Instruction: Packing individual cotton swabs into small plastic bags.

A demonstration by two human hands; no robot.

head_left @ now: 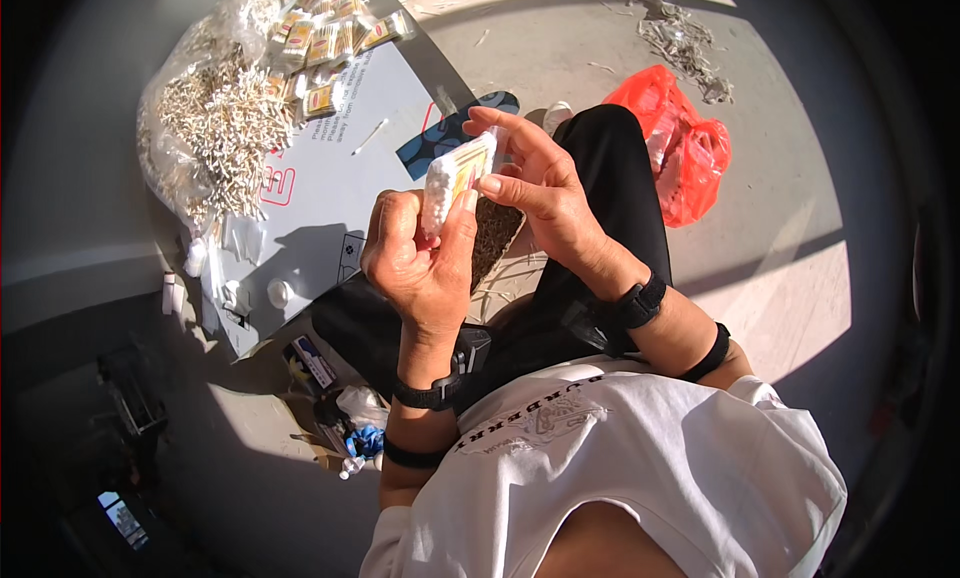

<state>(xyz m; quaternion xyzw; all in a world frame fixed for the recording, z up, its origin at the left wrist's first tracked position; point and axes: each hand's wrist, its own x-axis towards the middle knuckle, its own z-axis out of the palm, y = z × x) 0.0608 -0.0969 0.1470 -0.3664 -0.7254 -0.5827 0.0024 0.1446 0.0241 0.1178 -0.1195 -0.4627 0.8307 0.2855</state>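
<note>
A small clear packet of cotton swabs [458, 181] with a yellow label is held up over my lap. My left hand [425, 253] grips its lower left side, thumb across the front and fingers curled behind. At the packet's right end, my right hand [545, 188] has its thumb against the edge and its index finger stretched above the top corner; its other fingers are partly hidden behind the packet. White swab tips line the packet's left edge. On the board to the left lies a large clear bag of loose cotton swabs [225, 118].
Several filled swab packets [325, 43] are heaped at the board's far end. A single swab [371, 138] and a white round cap [280, 294] lie on the grey board [330, 193]. A red plastic bag [690, 143] sits on the floor at right, below scattered scraps [685, 43].
</note>
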